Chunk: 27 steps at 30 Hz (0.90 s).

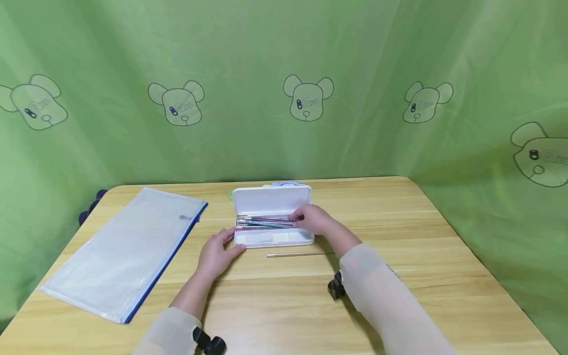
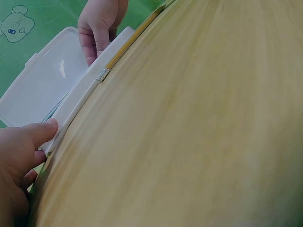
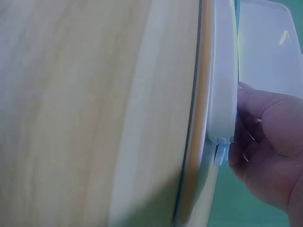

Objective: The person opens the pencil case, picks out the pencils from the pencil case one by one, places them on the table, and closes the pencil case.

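A white pencil case (image 1: 273,238) lies with its lid (image 1: 271,201) raised at the back of the wooden table. Several pencils (image 1: 262,223) in pink, dark and pale blue-green lie lengthwise in it. My left hand (image 1: 215,253) grips the case's front left corner, its thumb (image 2: 43,132) at the front rim. From the right, my right hand (image 1: 313,219) reaches into the case and pinches a pencil near the right ends; its fingertips are partly hidden by the case wall in the right wrist view. A yellowish pencil (image 1: 297,254) with a metal ferrule lies in front of the case.
A translucent zip folder (image 1: 128,251) with a blue edge lies on the left of the table (image 1: 284,305). Behind the lid, a small green round thing (image 1: 230,195) shows. A green curtain (image 1: 248,138) with mouse-like drawings hangs around the table.
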Tool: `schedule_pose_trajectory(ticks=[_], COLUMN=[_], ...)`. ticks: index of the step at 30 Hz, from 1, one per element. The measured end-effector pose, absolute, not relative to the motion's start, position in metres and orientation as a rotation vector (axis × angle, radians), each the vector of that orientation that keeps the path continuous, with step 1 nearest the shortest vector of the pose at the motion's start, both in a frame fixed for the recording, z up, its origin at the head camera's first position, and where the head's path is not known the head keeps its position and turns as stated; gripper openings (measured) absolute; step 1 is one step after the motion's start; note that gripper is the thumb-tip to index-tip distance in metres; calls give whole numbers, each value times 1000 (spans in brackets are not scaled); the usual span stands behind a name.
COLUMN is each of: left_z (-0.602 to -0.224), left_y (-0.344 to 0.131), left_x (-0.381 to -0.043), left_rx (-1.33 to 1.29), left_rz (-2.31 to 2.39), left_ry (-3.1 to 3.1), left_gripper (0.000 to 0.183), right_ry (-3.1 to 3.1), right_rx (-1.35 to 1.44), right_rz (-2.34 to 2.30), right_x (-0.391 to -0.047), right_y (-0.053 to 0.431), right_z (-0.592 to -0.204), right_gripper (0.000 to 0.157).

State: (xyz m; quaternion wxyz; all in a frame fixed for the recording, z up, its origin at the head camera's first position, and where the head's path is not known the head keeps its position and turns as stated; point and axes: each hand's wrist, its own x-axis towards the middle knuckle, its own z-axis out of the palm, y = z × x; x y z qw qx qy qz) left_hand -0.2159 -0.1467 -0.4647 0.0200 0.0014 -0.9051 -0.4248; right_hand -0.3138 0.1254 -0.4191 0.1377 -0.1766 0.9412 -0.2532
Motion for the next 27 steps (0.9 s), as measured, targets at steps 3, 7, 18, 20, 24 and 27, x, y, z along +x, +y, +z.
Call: schedule_pose_trajectory(ticks=[3,7,18,20,24,27], left_z=[-466,-466,-466,-466,-467,-466], left_y=[-146,-146,-148,-148,-148,-148], left_x=[-216,-215,-216,-216,-217,-217], left_rx=[5,2,6,6,5,-1], left_rz=[-1319,-1319,-1325,-1325,-1327,-1321], left_ry=[-2805,-2801,-2811,-2813,-2813,-2811], left_gripper=[60,59,58,58,58,59], right_ry=[2714,2702,2647,2646,2648,2657], right_rx=[-486,-468,-494,-495,-478,-474], right_rz=[-790,-853,-1030,-1044,-1055,-1049], right_x=[-314,-312,-305,-303,-297,-291], right_y=[127,130,154,160,176,189], right_z=[-421,-419,-409,-407,-403,-400], right_gripper=[25,23,24,24,25,25])
